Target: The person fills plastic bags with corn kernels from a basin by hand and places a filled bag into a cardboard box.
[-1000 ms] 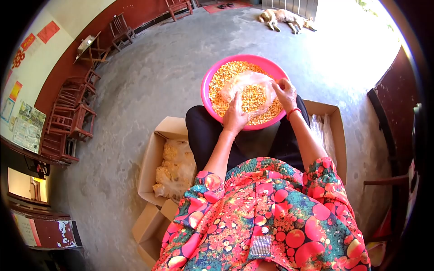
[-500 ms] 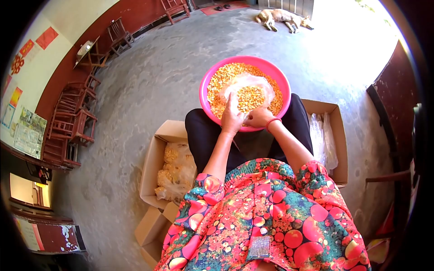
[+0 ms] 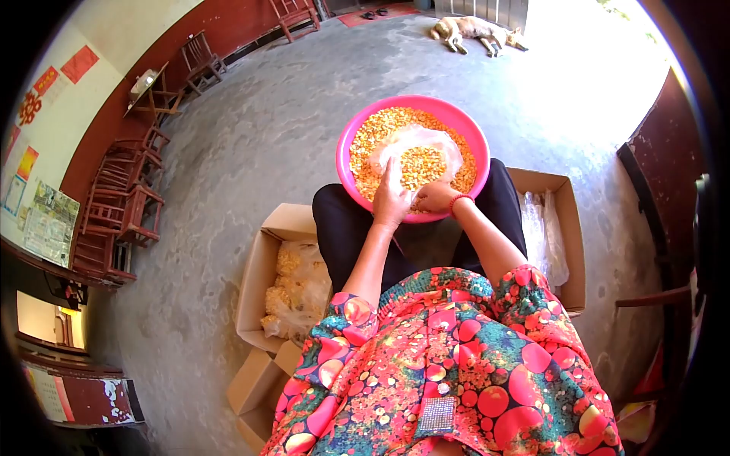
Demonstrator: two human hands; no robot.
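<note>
The plain grey concrete floor (image 3: 251, 121) extended on every side of the landmark, a round pink plastic basin (image 3: 473, 144). A light tan dog (image 3: 477, 30) lay on its side on that floor, well beyond the basin and slightly to its right. An open brown cardboard box (image 3: 576, 243) stood right of the basin and nearer to me; it held long, clear plastic bags (image 3: 555, 239). A second open brown cardboard box (image 3: 254, 273) stood left of the basin, also nearer to me, with clear bags of yellow pieces (image 3: 295, 289) inside.

The basin itself was at my knees, in black trousers (image 3: 334, 224). Within it, a thin translucent plastic bag (image 3: 441, 139) lay with its mouth wide, around a portion of the yellow-orange corn kernels (image 3: 372, 137); more kernels surrounded the bag.

My left hand (image 3: 391, 197) was at the basin's near side, its fingers straight and close together against the bag's edge. My right hand (image 3: 436, 197), a thin red bracelet (image 3: 460, 199) at its wrist, was just beside it over the near rim, fingers curled inward toward the left. I could not tell whether either pinched the film.
</note>
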